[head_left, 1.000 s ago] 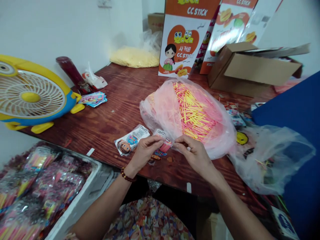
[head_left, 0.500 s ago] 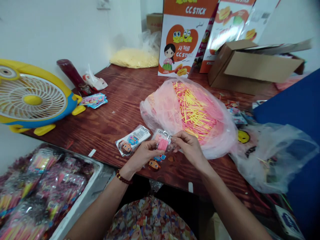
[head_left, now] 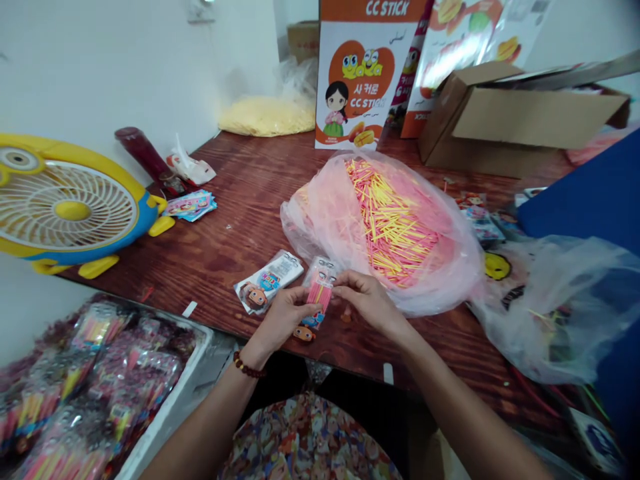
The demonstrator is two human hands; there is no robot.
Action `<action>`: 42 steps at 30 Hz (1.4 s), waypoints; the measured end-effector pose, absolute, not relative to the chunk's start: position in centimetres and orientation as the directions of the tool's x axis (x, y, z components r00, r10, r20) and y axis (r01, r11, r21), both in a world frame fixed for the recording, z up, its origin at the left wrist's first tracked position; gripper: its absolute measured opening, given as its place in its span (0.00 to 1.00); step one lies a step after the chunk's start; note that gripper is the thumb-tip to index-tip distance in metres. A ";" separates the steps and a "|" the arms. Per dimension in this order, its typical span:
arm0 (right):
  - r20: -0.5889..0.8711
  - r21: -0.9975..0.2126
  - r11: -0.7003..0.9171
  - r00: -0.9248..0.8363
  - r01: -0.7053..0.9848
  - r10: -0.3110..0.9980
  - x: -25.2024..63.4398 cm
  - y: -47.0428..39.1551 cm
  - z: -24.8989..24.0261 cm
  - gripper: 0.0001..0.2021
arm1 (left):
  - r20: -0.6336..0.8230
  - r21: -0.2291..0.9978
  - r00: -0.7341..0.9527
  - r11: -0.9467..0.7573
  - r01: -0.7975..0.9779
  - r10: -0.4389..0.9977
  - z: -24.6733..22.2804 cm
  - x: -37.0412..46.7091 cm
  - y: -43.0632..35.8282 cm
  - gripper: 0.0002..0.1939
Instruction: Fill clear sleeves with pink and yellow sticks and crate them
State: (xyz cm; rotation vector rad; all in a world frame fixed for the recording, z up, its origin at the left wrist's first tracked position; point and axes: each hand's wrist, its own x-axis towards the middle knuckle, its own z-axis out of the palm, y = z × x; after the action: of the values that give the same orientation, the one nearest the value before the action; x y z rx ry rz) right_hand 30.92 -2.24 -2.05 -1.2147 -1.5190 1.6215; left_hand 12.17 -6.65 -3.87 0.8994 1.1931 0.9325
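Note:
Both hands hold one small clear packet (head_left: 318, 291) with pink sticks inside, just above the near edge of the wooden table (head_left: 235, 220). My left hand (head_left: 283, 319) grips its lower part from the left, a bead bracelet on the wrist. My right hand (head_left: 369, 301) pinches its upper right edge. An empty printed packet (head_left: 267, 280) lies flat to the left. Right behind my hands sits a big pink plastic bag (head_left: 385, 227) full of loose pink and yellow sticks.
A yellow and blue desk fan (head_left: 65, 207) stands at the left. A white bin (head_left: 100, 387) of filled packets sits below the table's left edge. Cardboard boxes (head_left: 515, 120) and CC Stick cartons (head_left: 357, 73) line the back. A clear bag (head_left: 555, 307) lies at the right.
The packet has been turned more upright and lowered toward the table edge, with the pink sticks now seated inside it. Both hands shifted slightly down with it.

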 end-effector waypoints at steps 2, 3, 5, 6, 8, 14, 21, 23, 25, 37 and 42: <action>-0.207 -0.974 -0.146 -0.408 0.176 0.889 31.0 -2.5 -2.1 0.07 | -0.327 0.942 0.111 0.334 -0.045 0.938 -4.4 12.0 -7.0 0.17; -0.198 -0.973 -0.132 -0.395 0.187 0.897 31.2 -2.5 -1.9 0.07 | -0.301 0.953 0.090 0.303 -0.004 0.949 -4.7 11.9 -7.1 0.16; -0.171 -0.971 -0.101 -0.336 0.214 0.926 31.8 -2.5 -1.6 0.07 | -0.221 0.970 0.037 0.216 0.107 0.974 -5.1 11.8 -6.9 0.14; -0.149 -0.970 -0.082 -0.296 0.227 0.943 32.4 -2.4 -1.3 0.07 | -0.180 0.970 0.021 0.174 0.172 0.983 -5.2 11.9 -6.6 0.13; -0.094 -0.967 -0.036 -0.221 0.253 0.971 33.9 -2.0 -1.0 0.08 | -0.101 0.941 0.013 0.091 0.327 0.995 -5.3 12.1 -5.8 0.12; 0.203 -0.651 0.189 -0.070 0.735 0.977 41.8 1.0 -1.2 0.07 | 0.176 0.433 0.008 -0.084 0.897 0.984 -5.9 13.2 -4.3 0.24; -0.060 0.149 0.231 -0.225 0.961 0.973 45.8 5.6 0.2 0.14 | 0.271 0.350 -0.001 -0.097 0.932 0.963 -6.6 13.1 -5.0 0.27; -0.117 0.217 0.260 -0.239 0.941 0.964 45.4 6.5 0.2 0.14 | 0.279 0.368 -0.022 -0.086 0.926 0.960 -6.1 12.3 -4.8 0.26; -0.136 0.223 0.272 -0.247 0.936 0.960 45.0 7.2 -0.2 0.14 | 0.262 0.334 -0.059 -0.033 0.942 0.963 -5.5 11.0 -4.5 0.24; -0.197 0.205 0.294 -0.254 0.934 0.947 44.6 9.0 -2.7 0.15 | 0.032 0.119 -0.148 0.144 0.982 0.988 -5.3 5.9 -1.2 0.28; -0.163 0.139 0.284 -0.261 0.949 0.952 45.2 8.8 -3.5 0.16 | 0.039 0.177 -0.157 0.148 0.973 0.987 -5.9 5.7 -0.7 0.27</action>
State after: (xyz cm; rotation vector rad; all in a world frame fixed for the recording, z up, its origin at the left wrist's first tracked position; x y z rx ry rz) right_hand 45.22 8.79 -3.47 -2.0206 -2.6806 -0.0228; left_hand 5.65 -0.73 -5.87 1.9816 2.3135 0.2454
